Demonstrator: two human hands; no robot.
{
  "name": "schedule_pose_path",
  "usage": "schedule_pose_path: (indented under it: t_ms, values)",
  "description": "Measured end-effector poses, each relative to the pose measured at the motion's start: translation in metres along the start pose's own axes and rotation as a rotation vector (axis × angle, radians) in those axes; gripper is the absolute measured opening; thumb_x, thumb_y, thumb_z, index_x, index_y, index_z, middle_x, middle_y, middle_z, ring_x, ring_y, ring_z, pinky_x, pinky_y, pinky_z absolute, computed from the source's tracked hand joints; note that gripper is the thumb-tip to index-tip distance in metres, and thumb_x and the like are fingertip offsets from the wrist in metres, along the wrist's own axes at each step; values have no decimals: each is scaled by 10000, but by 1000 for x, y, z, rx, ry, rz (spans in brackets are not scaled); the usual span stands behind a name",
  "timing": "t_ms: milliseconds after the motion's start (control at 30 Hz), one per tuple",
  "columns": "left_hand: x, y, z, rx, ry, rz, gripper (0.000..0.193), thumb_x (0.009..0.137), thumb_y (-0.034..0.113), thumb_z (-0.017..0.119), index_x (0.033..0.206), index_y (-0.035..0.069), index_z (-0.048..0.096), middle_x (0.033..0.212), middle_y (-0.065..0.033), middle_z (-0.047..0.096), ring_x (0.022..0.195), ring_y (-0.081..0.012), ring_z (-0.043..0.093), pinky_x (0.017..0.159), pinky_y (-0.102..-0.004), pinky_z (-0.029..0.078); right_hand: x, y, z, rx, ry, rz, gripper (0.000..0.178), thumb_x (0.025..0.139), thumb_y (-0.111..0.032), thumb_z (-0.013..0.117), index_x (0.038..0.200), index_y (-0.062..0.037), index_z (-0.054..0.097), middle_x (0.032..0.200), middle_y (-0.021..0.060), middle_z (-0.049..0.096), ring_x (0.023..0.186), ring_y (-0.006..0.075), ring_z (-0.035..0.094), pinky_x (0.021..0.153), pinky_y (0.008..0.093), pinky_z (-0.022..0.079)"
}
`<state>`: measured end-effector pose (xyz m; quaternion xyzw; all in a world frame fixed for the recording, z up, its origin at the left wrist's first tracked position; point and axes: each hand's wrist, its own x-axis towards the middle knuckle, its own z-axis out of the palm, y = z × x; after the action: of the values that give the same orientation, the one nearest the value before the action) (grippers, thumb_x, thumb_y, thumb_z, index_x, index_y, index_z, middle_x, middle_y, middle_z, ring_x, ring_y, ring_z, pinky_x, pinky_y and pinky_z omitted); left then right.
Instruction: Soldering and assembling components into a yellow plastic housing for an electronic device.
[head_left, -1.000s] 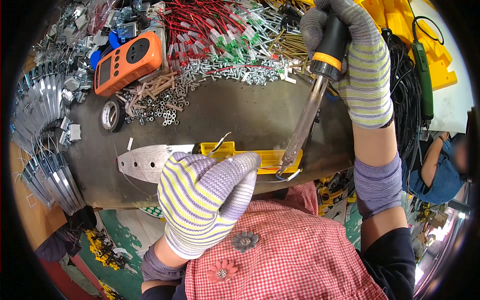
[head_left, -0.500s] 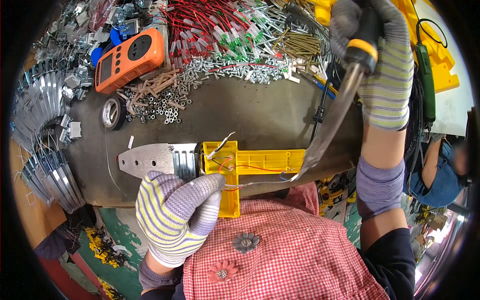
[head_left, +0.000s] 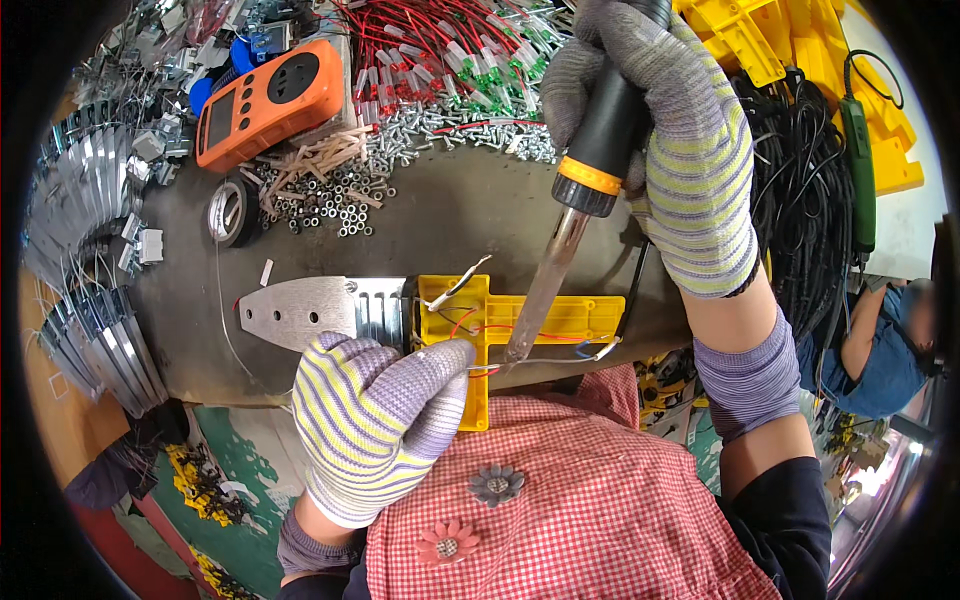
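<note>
Clamps soldering iron (head_left: 588,176) in right grip (head_left: 690,140), seemingly wire (head_left: 550,360) in left grip (head_left: 385,425); has red lead (head_left: 512,326) inside yellow housing (head_left: 500,308), still uncovered.

Orange meter (head_left: 262,112) above a tape roll (head_left: 245,216) — slim green tool (head_left: 859,180) at far right.

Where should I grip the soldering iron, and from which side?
Probably its black handle, above the orange band, from the right, where the right hand holds it. The bare metal shaft slants down-left toward the wires, so that end seems best left clear.
</note>
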<state>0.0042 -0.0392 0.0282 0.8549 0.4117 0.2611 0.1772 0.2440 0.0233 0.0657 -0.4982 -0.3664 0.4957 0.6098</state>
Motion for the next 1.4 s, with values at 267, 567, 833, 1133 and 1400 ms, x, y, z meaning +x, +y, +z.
schedule_pose_path:
  t_ms: [267, 567, 833, 1133, 1400]
  values:
    - [1, 0, 3, -7, -20, 34, 218, 721, 74, 790, 925, 145, 766, 672, 1, 506, 634, -207, 484, 601, -355, 397, 7, 8, -14, 25, -46, -17, 265, 980, -315, 610, 1060, -63, 584, 751, 78, 646, 636, 162, 611, 604, 275, 505]
    - [0, 1, 2, 3, -35, 46, 227, 716, 83, 792, 933, 145, 763, 674, -1, 498, 638, -213, 478, 607, -362, 397, 4, 20, -23, 62, -98, -34, 288, 990, -310, 594, 1118, -53, 577, 765, 97, 651, 658, 180, 630, 623, 277, 516]
    - [3, -10, -16, 96, 177, -32, 160, 764, 59, 717, 919, 69, 755, 770, -45, 616, 685, -223, 582, 638, -344, 474, 11, 26, -34, 91, -140, -65, 315, 999, -307, 579, 1170, -43, 571, 778, 114, 654, 678, 195, 647, 639, 279, 526]
    - [23, -109, -5, 368, 353, -165, 123, 875, 167, 740, 966, 84, 740, 835, -61, 685, 750, -245, 623, 748, -352, 498, 6, -2, -27, -144, 56, -132, 322, 1011, -352, 557, 1130, -54, 580, 762, 83, 635, 493, 64, 498, 428, 177, 365]
    - [28, -106, 17, 182, 266, -167, 101, 811, 75, 743, 907, 105, 756, 654, -79, 623, 575, -253, 567, 628, -385, 445, 74, 20, -44, -57, 28, -525, 281, 879, -18, 718, 1152, -8, 652, 1011, 86, 737, 941, 137, 709, 848, 260, 563]
